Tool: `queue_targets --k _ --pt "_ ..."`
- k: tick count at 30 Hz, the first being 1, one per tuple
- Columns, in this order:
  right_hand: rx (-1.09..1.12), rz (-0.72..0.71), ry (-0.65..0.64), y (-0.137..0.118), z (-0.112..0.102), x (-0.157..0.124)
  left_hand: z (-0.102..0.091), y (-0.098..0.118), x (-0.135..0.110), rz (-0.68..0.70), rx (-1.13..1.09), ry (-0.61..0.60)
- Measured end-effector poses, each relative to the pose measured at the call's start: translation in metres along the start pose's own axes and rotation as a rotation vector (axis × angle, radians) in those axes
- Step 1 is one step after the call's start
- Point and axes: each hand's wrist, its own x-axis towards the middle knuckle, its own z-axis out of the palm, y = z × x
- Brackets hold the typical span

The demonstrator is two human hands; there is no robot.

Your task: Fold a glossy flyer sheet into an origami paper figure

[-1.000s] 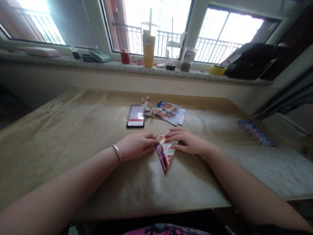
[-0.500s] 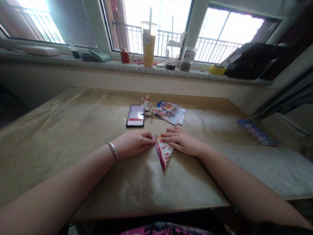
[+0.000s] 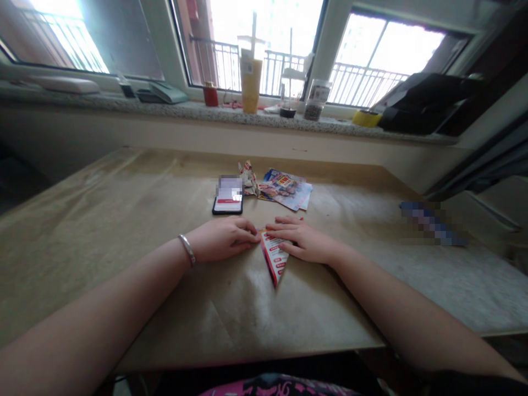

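A printed paper sheet folded into a narrow triangle [image 3: 275, 260] lies on the tan table [image 3: 124, 220] with its tip pointing toward me. My left hand [image 3: 223, 237], a silver bangle on its wrist, has its fingers curled and pressed on the triangle's upper left corner. My right hand [image 3: 300, 240] lies flat over the upper right part, fingers stretched out toward the left hand. The two sets of fingertips nearly meet at the fold's top edge.
A phone [image 3: 229, 197] lies just beyond my hands, with a folded paper piece [image 3: 248, 177] and a stack of printed leaflets [image 3: 286, 190] to its right. A blurred blue object [image 3: 431, 221] rests at the right. The window sill holds a tall drink cup [image 3: 251, 77], jars and a yellow tape roll [image 3: 367, 117].
The triangle has become narrower as its right side was folded in. Both hands have crept slightly away from me along the paper, staying pressed on it.
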Motion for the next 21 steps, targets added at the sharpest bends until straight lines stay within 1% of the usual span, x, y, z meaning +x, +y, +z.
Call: queue_targets --k 16,21 --pt "-0.088 -0.034 -0.004 0.0022 0.0028 0.0064 0.0026 -0.0045 0.0004 0.029 0.007 0.045" --pt "-0.086 -0.043 0.009 0.0036 0.0044 0.0067 0.0040 -0.0034 0.0006 0.037 0.043 0.072"
